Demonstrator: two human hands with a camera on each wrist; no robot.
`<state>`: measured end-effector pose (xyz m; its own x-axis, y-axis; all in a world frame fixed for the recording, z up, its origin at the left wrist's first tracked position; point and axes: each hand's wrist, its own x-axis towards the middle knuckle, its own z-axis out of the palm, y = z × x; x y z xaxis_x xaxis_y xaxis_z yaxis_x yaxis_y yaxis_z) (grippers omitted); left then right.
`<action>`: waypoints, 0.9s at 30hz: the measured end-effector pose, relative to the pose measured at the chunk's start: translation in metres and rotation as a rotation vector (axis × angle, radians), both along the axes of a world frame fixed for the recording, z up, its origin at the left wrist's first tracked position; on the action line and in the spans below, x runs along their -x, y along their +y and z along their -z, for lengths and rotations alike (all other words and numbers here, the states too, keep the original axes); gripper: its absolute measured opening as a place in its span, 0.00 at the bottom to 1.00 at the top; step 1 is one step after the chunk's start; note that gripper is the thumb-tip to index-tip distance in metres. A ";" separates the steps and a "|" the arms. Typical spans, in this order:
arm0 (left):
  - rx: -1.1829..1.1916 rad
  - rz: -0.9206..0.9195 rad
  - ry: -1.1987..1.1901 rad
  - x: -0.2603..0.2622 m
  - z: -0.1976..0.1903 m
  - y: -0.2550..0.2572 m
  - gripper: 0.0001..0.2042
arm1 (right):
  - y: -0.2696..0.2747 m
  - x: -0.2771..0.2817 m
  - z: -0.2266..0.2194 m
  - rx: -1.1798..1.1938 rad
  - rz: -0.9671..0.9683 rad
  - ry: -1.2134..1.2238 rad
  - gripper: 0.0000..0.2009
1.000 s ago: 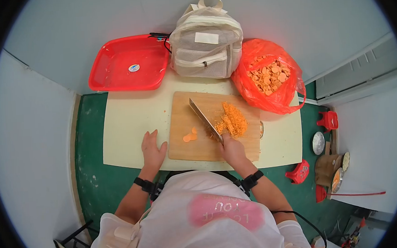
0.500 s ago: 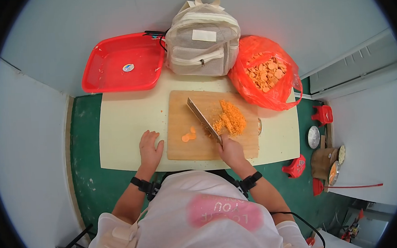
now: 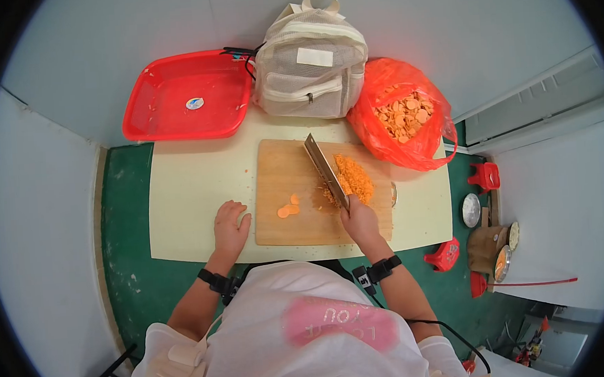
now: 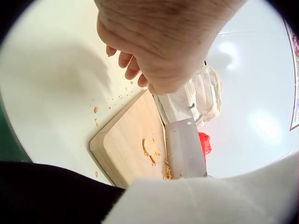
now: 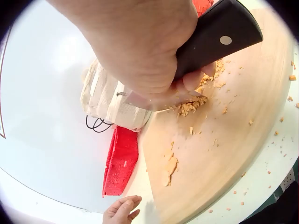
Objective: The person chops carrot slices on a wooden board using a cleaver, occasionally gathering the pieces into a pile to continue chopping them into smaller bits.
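My right hand [image 3: 361, 221] grips the black handle [image 5: 219, 39] of a cleaver [image 3: 323, 168]. Its blade slants away from me across the wooden cutting board [image 3: 283, 169], along the left side of a pile of finely chopped carrot [image 3: 357, 178]. Several thin carrot slices [image 3: 288, 209] lie left of the blade. Beside the board's left edge, my left hand [image 3: 231, 229] is over the table with loosely bent fingers and holds nothing. The left wrist view shows the blade's flat side [image 4: 184, 144] tilted up at the board.
A red basin [image 3: 201, 122] stands at the back left of the pale table [image 3: 192, 195]. Next to it are a mesh backpack [image 3: 313, 84] and a red plastic bag [image 3: 389, 148] of carrot slices [image 3: 405, 116]. Carrot crumbs [image 4: 96, 110] dot the tabletop.
My right hand has moved a little right with the cleaver, and the blade's far end has swung rightward to the chopped pile. The left hand stays beside the board.
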<state>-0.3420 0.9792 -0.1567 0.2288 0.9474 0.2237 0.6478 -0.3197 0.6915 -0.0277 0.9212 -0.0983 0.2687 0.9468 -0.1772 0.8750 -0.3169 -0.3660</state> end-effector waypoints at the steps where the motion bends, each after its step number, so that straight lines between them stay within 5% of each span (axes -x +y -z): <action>1: -0.001 0.000 -0.003 0.000 0.000 0.001 0.10 | 0.001 0.000 0.000 0.010 -0.009 -0.004 0.10; 10: -0.014 -0.014 -0.037 -0.004 -0.001 0.002 0.08 | -0.018 0.017 -0.007 -0.017 -0.082 0.190 0.12; 27: 0.025 0.005 -0.119 -0.011 -0.010 0.007 0.07 | -0.002 -0.014 0.000 0.007 0.054 0.032 0.10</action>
<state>-0.3310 0.9865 -0.1469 0.2068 0.9519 0.2259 0.5593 -0.3045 0.7710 -0.0133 0.9194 -0.0979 0.3133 0.9298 -0.1930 0.8447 -0.3658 -0.3907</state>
